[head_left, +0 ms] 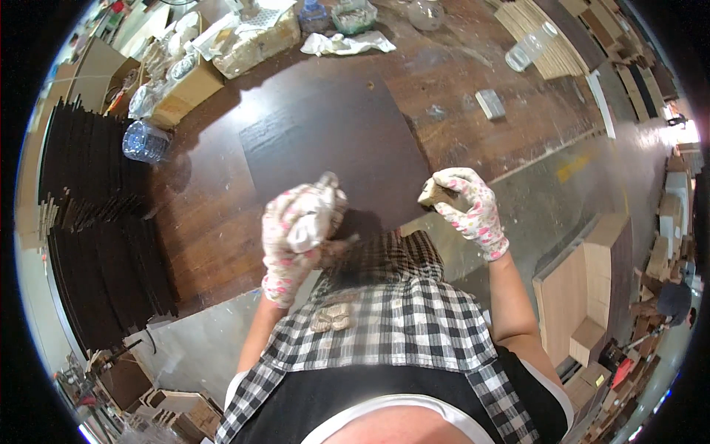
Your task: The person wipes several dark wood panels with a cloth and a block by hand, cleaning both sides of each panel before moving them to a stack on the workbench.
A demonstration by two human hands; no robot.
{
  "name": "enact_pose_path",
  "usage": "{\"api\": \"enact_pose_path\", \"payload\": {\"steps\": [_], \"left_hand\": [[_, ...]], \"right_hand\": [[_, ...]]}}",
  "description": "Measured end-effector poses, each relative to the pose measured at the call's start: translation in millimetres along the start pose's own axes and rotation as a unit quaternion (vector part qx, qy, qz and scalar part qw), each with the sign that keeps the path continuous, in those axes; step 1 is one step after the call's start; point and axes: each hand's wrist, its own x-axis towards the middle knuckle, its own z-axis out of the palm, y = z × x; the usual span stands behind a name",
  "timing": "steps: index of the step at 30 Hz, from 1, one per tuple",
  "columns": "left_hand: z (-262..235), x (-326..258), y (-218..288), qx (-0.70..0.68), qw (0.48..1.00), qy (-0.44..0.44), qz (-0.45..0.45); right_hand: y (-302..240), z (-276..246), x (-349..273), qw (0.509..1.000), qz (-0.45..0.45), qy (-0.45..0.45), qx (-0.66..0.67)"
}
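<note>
Left hand (296,237) in a flowered glove, grip closed around a crumpled whitish cloth (314,214), held above the near edge of the counter (214,222). Right hand (470,211) in a matching glove, grip clamped on a small pale block (435,194), raised just off the right corner of a dark brown panel (333,140). Block half covered by the fingers, so kind hard to make out; possibly a sanding pad or sponge.

Panel lying flat on the counter, directly ahead of both hands, near edge hidden behind the cloth and a checked apron (392,318).

Farther out on the counter: an open cardboard box (188,85) at the far left, contents wrapped in clear plastic and unreadable; a pale foam-like tray (259,41) piled with white scraps; a greenish basket (353,15) cut off by the top edge, filling unclear. Clear plastic bottle (146,140) on its side at the left, level inside impossible to tell. Another clear bottle (529,48) resting on stacked pale boards (547,37) at upper right. White rag (347,44) crumpled beyond the panel.

Stacks of dark panels (96,222) standing on edge along the left. Pale wooden cabinet parts (584,288) on the floor to the right, lower portion cut off.
</note>
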Motion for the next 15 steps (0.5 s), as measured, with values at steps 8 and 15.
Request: {"api": "enact_pose_path", "payload": {"steps": [8, 15], "left_hand": [[9.1, 10.2, 2.0, 0.158, 0.981, -0.111, -0.030], [-3.8, 43.9, -1.3, 0.089, 0.995, -0.020, -0.033]], "right_hand": [[66.4, 29.2, 172.6, 0.998, -0.048, -0.020, 0.022], [102.6, 63.8, 287.5, 0.983, 0.093, 0.078, 0.138]]}}
